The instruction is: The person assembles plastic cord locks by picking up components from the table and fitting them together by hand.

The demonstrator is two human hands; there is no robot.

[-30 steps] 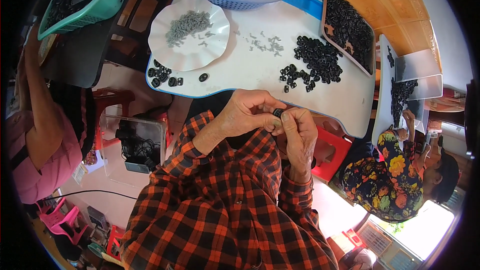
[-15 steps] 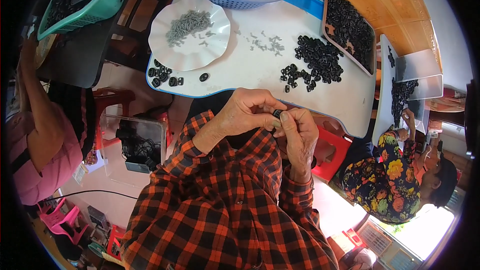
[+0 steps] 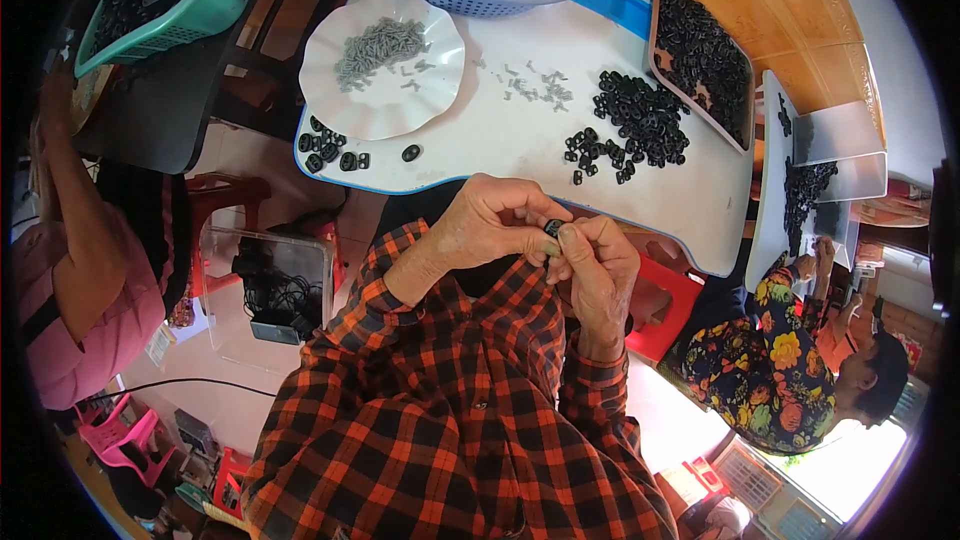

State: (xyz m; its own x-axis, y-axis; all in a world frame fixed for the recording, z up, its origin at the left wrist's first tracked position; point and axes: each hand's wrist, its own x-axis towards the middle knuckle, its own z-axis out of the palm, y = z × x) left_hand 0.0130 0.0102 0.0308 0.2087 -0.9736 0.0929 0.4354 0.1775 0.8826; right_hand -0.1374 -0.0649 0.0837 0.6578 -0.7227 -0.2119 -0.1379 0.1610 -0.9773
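Just beyond the near edge of the white table [image 3: 480, 130], my left hand [image 3: 482, 225] and my right hand [image 3: 600, 265] meet in front of my chest. A small black oval plastic cord lock [image 3: 553, 227] is pinched between their thumbs and fingers, its lower part hidden. At the table's left end stand several similar black cord locks [image 3: 322, 147], with a single one [image 3: 411, 153] apart from them. Behind these, a scalloped white plate [image 3: 318, 90] bears a heap of small grey springs [image 3: 380, 48]. More springs [image 3: 540, 90] lie scattered mid-table, left of a pile of black plastic pieces [image 3: 640, 115].
A blue basket [image 3: 490, 8] and a tray [image 3: 655, 25], both with black pieces, stand at the back. At right, a person in a flowered top [image 3: 775, 360] works at another table. A person in pink [image 3: 100, 280] sits left, below a green basket [image 3: 180, 35]. A clear bin [image 3: 225, 325] stands on the floor.
The cord lock has turned slightly between my fingers and shows more of its face. My hands have hardly moved. At right, the other person's hand has come lower.
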